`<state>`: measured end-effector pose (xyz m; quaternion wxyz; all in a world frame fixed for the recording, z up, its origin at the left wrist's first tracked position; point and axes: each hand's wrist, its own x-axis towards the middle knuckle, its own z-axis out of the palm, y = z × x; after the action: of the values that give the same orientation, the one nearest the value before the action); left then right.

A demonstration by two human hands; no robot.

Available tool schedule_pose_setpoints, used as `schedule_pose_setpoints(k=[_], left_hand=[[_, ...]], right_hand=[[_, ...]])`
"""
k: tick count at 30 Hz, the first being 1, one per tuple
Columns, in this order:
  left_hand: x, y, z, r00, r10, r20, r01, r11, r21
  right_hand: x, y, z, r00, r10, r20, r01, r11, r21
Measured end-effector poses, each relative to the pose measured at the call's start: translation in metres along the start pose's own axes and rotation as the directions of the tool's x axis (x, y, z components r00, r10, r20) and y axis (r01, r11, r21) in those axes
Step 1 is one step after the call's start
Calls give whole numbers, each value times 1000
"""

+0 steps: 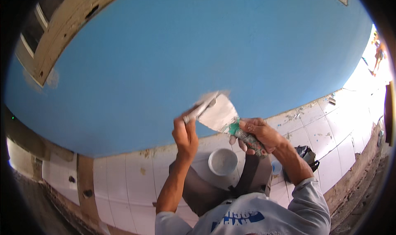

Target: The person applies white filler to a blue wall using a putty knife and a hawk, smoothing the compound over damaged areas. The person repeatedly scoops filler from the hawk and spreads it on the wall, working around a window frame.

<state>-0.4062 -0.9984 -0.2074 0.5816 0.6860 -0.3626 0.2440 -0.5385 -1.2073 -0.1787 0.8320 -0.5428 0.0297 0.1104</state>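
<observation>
My right hand [259, 132] grips the green handle of a wide putty knife [222, 114], its metal blade coated in white filler and raised in front of the blue wall [198, 57]. My left hand [185, 135] holds a second, narrower scraper [203, 106], blurred, with its blade laid across the top edge of the wide blade. Both tools meet just off the wall. Below my hands a white bowl of filler [222, 161] sits near my knees.
White floor tiles [123, 181] with paint specks run along the wall's base. A dark bag [307, 156] lies to the right of my right forearm. A wooden frame [62, 29] stands at the upper left. Bright daylight floods the far right.
</observation>
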Motion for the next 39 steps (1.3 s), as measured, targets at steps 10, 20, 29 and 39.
schedule_pose_setpoints(k=[10, 20, 29, 39], left_hand=[[61, -27, -28, 997, -33, 74, 21, 989, 147], [161, -49, -17, 979, -82, 189, 102, 989, -103], [161, -43, -17, 978, -70, 197, 87, 993, -76], [161, -48, -19, 972, -81, 221, 96, 994, -60]], right_hand=[[-20, -91, -33, 595, -800, -74, 698, 561, -445], [61, -204, -83, -1, -971, 238, -252, -230, -940], [105, -216, -93, -11, -969, 245, -350, -226, -909], [58, -160, -116, 189, -958, 218, -317, -269, -910]])
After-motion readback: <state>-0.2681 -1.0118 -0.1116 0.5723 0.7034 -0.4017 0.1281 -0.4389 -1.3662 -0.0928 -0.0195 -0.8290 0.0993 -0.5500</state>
